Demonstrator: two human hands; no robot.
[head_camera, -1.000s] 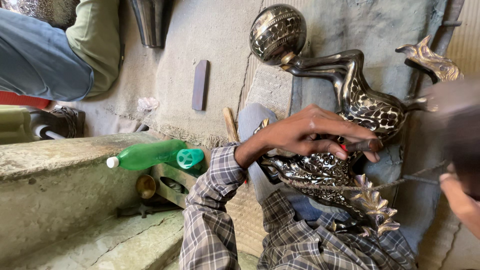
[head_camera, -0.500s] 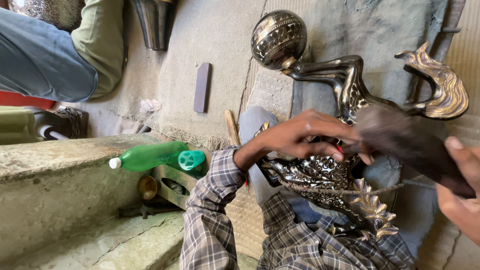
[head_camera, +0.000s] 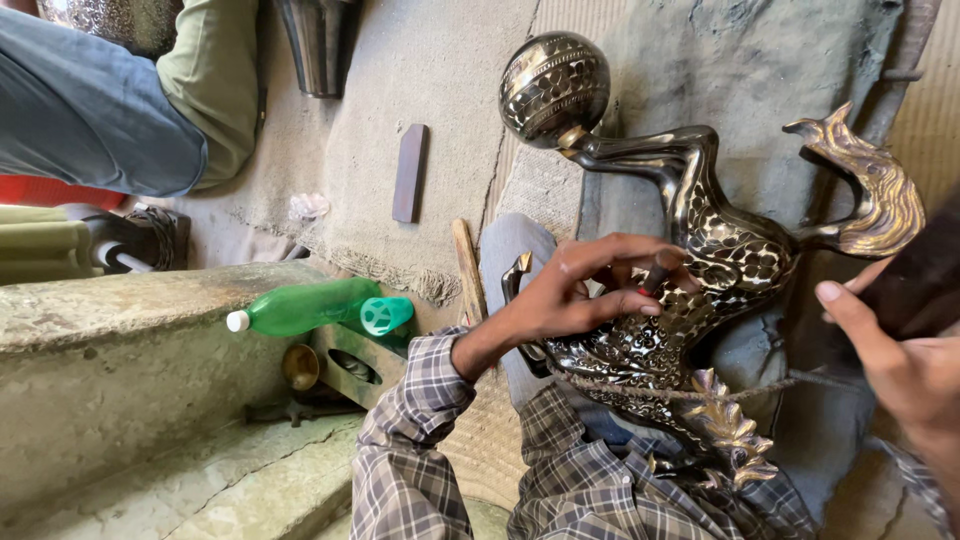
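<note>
A dark, engraved brass horse figure (head_camera: 735, 255) lies across my lap, one foreleg on an engraved ball (head_camera: 555, 88), its tail (head_camera: 865, 185) curling to the right. A cord (head_camera: 800, 382) runs over its body. My left hand (head_camera: 585, 290), in a plaid sleeve, rests on the horse's flank and pinches a short dark chisel (head_camera: 657, 274) against the metal. My right hand (head_camera: 895, 365) is at the right edge, gripping a dark mallet (head_camera: 925, 270) that is mostly out of frame and held off the horse.
A green plastic bottle (head_camera: 310, 308) lies on a stone block (head_camera: 130, 370), with a small brass cup (head_camera: 300, 366) below it. A dark flat bar (head_camera: 408, 172) and a wooden stick (head_camera: 467, 268) lie on the grey mat. Another person's legs (head_camera: 90, 110) fill the top left, beside a metal vessel (head_camera: 318, 45).
The right hand swung the mallet down onto the chisel half a second ago and has now drawn it back to the right. The left hand stays on the horse.
</note>
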